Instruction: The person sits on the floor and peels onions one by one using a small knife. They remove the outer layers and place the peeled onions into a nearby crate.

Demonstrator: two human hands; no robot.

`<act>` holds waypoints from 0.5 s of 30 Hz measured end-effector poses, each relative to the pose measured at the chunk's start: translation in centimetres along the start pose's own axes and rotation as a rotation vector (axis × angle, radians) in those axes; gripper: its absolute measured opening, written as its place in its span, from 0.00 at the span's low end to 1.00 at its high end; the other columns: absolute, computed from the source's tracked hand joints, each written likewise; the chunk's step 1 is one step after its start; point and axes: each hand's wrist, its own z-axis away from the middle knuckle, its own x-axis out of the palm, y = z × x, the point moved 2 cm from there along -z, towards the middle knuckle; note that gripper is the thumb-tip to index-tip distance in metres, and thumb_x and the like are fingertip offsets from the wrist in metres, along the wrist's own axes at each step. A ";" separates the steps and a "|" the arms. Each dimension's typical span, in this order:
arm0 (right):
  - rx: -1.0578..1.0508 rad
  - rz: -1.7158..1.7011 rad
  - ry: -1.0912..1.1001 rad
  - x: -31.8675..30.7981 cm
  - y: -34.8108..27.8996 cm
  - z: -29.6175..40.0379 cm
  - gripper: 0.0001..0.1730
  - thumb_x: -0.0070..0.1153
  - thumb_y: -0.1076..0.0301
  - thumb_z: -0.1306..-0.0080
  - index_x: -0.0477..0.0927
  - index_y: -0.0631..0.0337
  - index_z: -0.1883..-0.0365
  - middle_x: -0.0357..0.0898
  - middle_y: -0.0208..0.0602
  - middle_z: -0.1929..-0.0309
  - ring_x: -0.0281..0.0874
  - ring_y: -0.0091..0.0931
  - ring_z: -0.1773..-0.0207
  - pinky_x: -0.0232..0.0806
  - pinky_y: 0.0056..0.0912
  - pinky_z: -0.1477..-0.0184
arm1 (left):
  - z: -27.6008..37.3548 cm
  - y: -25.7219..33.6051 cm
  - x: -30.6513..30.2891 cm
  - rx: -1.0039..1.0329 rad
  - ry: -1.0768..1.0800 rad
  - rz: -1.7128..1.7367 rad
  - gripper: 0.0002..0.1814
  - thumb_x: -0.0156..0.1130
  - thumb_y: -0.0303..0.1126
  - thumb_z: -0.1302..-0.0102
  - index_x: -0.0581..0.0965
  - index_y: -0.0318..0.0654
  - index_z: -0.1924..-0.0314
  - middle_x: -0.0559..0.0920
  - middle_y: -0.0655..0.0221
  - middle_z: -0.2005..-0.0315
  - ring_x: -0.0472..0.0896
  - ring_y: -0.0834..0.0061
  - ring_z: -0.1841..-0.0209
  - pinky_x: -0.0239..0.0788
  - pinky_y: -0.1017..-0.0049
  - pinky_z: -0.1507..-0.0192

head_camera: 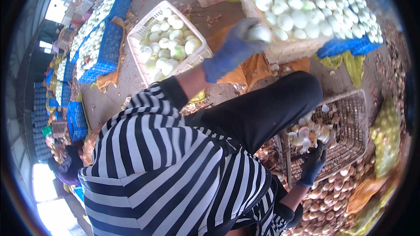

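Observation:
My left hand (241,44), in a blue knitted work glove with a grey palm, is blurred. It holds a peeled white onion (259,34) at the near edge of a pale plastic crate (288,50) heaped with peeled onions (285,9). My right hand (313,160), gloved alike, is at the near side of a dirty plastic crate (356,124). Its fingers are closed on a small curved knife (329,140), the handle hidden in the hand. Inside that crate lie onion skins and trimmings (305,136).
Another pale crate (137,55) of peeled onions stands left of my left hand. Unpeeled onions (331,200) cover the floor below my right hand. A yellow mesh sack (385,137) lies at right. Blue crates (110,62) of onions stand farther left; a person (70,164) is beyond.

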 end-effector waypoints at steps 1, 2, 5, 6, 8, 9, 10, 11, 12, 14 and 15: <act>0.001 0.059 -0.011 0.2 -0.5 0.0 0.20 0.53 0.47 0.27 0.80 0.54 0.50 0.74 0.29 0.71 0.68 0.18 0.78 0.63 0.23 0.78 | 0.7 -0.9 -3.9 -0.130 0.067 -0.026 0.38 0.75 0.26 0.47 0.70 0.33 0.35 0.79 0.63 0.47 0.80 0.71 0.46 0.74 0.72 0.43; 0.030 0.049 -0.027 0.6 -0.9 0.4 0.20 0.54 0.48 0.27 0.79 0.54 0.51 0.74 0.29 0.71 0.69 0.18 0.78 0.64 0.23 0.78 | 1.1 -2.3 -8.2 -0.171 0.144 -0.140 0.36 0.75 0.28 0.45 0.71 0.31 0.36 0.81 0.62 0.49 0.81 0.70 0.48 0.75 0.73 0.46; -0.048 0.066 -0.055 1.0 -0.3 -0.2 0.18 0.51 0.62 0.27 0.79 0.58 0.44 0.75 0.26 0.69 0.69 0.16 0.73 0.63 0.19 0.79 | 2.3 -4.9 -21.6 -0.099 0.265 -0.499 0.37 0.74 0.31 0.42 0.70 0.33 0.34 0.81 0.64 0.53 0.82 0.73 0.51 0.76 0.75 0.50; -0.015 0.057 -0.064 0.9 -0.6 -0.1 0.18 0.50 0.66 0.28 0.78 0.60 0.41 0.76 0.26 0.66 0.71 0.16 0.71 0.64 0.19 0.79 | 2.1 -5.3 -25.1 0.079 0.356 -0.931 0.37 0.75 0.36 0.42 0.71 0.33 0.35 0.81 0.59 0.52 0.80 0.67 0.49 0.73 0.68 0.46; -0.550 0.611 -0.099 -0.6 1.2 -1.4 0.19 0.54 0.64 0.28 0.78 0.62 0.41 0.80 0.33 0.62 0.75 0.21 0.70 0.71 0.27 0.73 | 1.5 -5.2 -29.4 0.433 0.490 -1.491 0.39 0.76 0.44 0.43 0.72 0.33 0.36 0.79 0.50 0.47 0.77 0.53 0.43 0.67 0.58 0.39; -0.013 -0.005 0.016 0.7 -0.6 0.5 0.20 0.55 0.60 0.27 0.79 0.61 0.42 0.80 0.33 0.65 0.76 0.25 0.69 0.72 0.32 0.71 | 0.7 -4.5 -28.5 0.545 0.397 -1.410 0.39 0.76 0.44 0.43 0.72 0.34 0.36 0.79 0.50 0.46 0.76 0.53 0.42 0.67 0.59 0.39; 0.065 -0.049 0.060 0.4 -1.1 1.1 0.19 0.55 0.59 0.26 0.79 0.61 0.44 0.80 0.33 0.67 0.77 0.26 0.69 0.71 0.31 0.73 | -0.5 -4.6 -27.6 0.396 0.386 -1.420 0.37 0.74 0.46 0.42 0.73 0.35 0.37 0.78 0.49 0.45 0.75 0.50 0.43 0.66 0.56 0.39; -0.016 -0.140 0.078 0.4 -0.7 1.7 0.18 0.55 0.57 0.26 0.80 0.61 0.46 0.79 0.33 0.70 0.76 0.23 0.74 0.69 0.28 0.76 | -1.3 -4.3 -25.6 0.488 0.338 -1.316 0.36 0.75 0.43 0.41 0.73 0.35 0.37 0.79 0.52 0.47 0.78 0.56 0.47 0.71 0.60 0.45; -0.042 -0.120 0.115 0.1 -1.2 2.8 0.18 0.55 0.56 0.26 0.81 0.61 0.47 0.79 0.33 0.71 0.75 0.22 0.76 0.68 0.27 0.77 | -1.8 -3.8 -22.2 0.385 0.290 -1.212 0.33 0.74 0.41 0.40 0.74 0.35 0.37 0.81 0.56 0.51 0.80 0.64 0.52 0.74 0.65 0.51; -0.095 -0.089 0.193 -1.5 -1.7 5.2 0.18 0.54 0.55 0.25 0.81 0.62 0.49 0.79 0.33 0.72 0.73 0.20 0.80 0.67 0.25 0.79 | -0.8 -0.7 -10.3 0.261 0.053 -0.666 0.27 0.71 0.27 0.37 0.76 0.36 0.38 0.82 0.65 0.51 0.81 0.76 0.54 0.75 0.75 0.51; -0.120 -0.092 0.208 -2.1 -1.7 6.3 0.19 0.54 0.55 0.25 0.81 0.62 0.49 0.79 0.33 0.73 0.72 0.19 0.81 0.66 0.24 0.79 | -0.5 -0.4 -6.5 0.437 -0.099 -0.639 0.26 0.65 0.20 0.34 0.74 0.34 0.35 0.81 0.64 0.43 0.81 0.75 0.46 0.73 0.75 0.43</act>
